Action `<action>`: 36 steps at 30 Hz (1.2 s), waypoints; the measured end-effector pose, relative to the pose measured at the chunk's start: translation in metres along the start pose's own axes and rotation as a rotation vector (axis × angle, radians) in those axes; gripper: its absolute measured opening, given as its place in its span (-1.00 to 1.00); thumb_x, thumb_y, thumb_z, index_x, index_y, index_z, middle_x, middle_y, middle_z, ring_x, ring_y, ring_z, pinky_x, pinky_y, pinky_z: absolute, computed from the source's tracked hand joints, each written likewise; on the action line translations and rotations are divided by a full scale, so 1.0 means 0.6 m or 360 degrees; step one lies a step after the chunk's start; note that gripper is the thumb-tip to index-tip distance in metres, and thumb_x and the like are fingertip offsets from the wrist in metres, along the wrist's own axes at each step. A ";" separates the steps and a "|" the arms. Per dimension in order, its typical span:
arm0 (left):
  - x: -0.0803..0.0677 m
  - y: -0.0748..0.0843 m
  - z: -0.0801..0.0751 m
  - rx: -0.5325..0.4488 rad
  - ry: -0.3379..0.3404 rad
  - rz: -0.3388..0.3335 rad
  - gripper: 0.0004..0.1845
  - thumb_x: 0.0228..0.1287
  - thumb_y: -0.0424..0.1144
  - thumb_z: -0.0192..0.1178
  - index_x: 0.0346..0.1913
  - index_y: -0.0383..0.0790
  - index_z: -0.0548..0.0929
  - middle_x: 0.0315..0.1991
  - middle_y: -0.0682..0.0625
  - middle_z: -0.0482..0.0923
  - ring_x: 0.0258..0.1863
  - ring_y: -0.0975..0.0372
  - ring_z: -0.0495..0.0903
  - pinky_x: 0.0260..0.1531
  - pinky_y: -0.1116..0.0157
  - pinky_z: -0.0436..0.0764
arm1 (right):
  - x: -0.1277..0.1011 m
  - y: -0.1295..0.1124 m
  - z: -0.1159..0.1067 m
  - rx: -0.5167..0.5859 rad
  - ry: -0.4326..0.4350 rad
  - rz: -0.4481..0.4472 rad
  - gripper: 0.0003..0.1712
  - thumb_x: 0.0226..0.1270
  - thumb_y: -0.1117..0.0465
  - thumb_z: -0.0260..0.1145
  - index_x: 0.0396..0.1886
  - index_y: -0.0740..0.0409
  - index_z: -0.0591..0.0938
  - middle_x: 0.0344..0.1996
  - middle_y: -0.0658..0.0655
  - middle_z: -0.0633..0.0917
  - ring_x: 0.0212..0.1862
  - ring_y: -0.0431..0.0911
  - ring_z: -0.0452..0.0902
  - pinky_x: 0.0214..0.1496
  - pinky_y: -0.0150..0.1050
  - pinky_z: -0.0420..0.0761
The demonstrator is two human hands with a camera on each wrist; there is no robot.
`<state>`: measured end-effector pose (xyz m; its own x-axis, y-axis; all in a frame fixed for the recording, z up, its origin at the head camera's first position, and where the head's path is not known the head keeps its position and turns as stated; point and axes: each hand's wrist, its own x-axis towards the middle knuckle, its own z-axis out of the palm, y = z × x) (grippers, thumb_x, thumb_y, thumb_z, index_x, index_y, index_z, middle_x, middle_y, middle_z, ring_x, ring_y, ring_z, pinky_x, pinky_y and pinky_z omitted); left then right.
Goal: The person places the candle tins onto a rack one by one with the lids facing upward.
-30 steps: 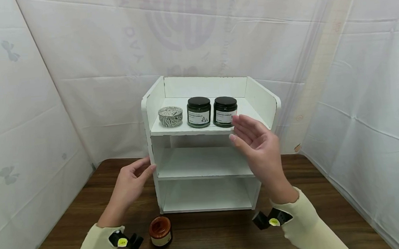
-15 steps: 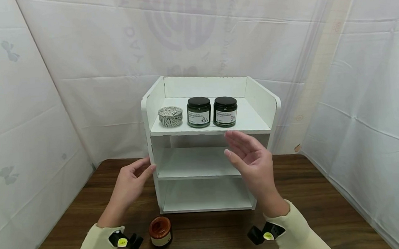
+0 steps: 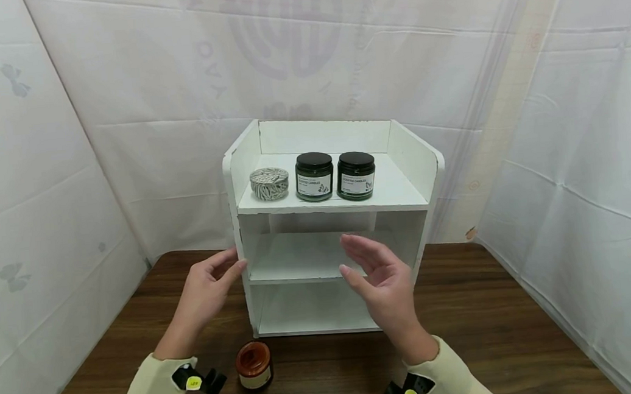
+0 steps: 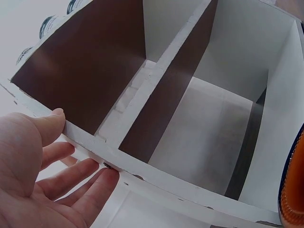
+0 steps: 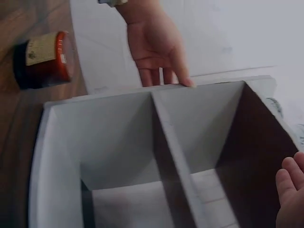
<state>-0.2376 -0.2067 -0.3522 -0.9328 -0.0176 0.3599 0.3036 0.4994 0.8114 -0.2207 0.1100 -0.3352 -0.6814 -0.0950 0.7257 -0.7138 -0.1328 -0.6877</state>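
A small white shelf unit [image 3: 333, 210] with three levels stands on the table. My left hand [image 3: 203, 290] grips the front edge of its left side panel, thumb on the edge and fingers along the outer face [image 4: 90, 190]. My right hand [image 3: 382, 284] is in front of the middle level, fingers loosely bent, with nothing in it. On the top level sit a patterned round tin [image 3: 269, 185] and two dark green candle jars, the middle one [image 3: 314, 177] and the right one [image 3: 355, 176], both with black lids. An amber jar [image 3: 253, 366] stands on the table before the shelf's left corner.
Dark wooden table [image 3: 478, 320] surrounds the shelf. White sheeting [image 3: 175, 78] hangs behind and at both sides. The middle board [image 3: 297, 256] and lower level [image 3: 312, 310] face me.
My right hand has moved down and to the left, from beside the right candle jar to in front of the middle level. The left hand has stayed on the shelf unit.
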 end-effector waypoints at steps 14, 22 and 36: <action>0.001 0.000 -0.001 0.0010 -0.0006 0.0000 -0.41 0.50 0.11 0.17 0.41 -0.16 0.53 0.31 -0.14 0.60 0.24 0.03 0.60 -0.04 0.53 0.53 | -0.048 0.046 0.022 0.0079 -0.0086 -0.0128 -0.52 0.22 0.63 0.34 0.17 0.56 0.54 0.12 0.56 0.63 0.25 -0.04 0.65 0.31 -0.21 0.57; -0.001 0.002 0.000 -0.0016 0.0002 -0.0004 -0.43 0.50 0.08 0.19 0.40 -0.17 0.55 0.30 -0.15 0.61 0.21 0.04 0.61 -0.07 0.54 0.55 | -0.075 0.077 0.040 0.0130 -0.0135 -0.0151 -0.52 0.21 0.65 0.34 0.15 0.57 0.54 0.09 0.50 0.67 0.23 -0.01 0.66 0.29 -0.21 0.59; 0.000 0.002 -0.001 -0.0055 -0.0017 -0.0031 -0.41 0.50 0.09 0.20 0.42 -0.16 0.53 0.33 -0.15 0.58 0.25 0.02 0.59 -0.06 0.56 0.53 | -0.120 0.100 0.067 0.0085 -0.0186 0.0210 -0.56 0.26 0.49 0.42 0.15 0.37 0.62 0.12 0.36 0.71 0.22 0.03 0.65 0.28 -0.19 0.60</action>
<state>-0.2371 -0.2066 -0.3509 -0.9406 -0.0179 0.3392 0.2917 0.4690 0.8336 -0.2080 0.0692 -0.4279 -0.7431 -0.2284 0.6290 -0.6077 -0.1634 -0.7772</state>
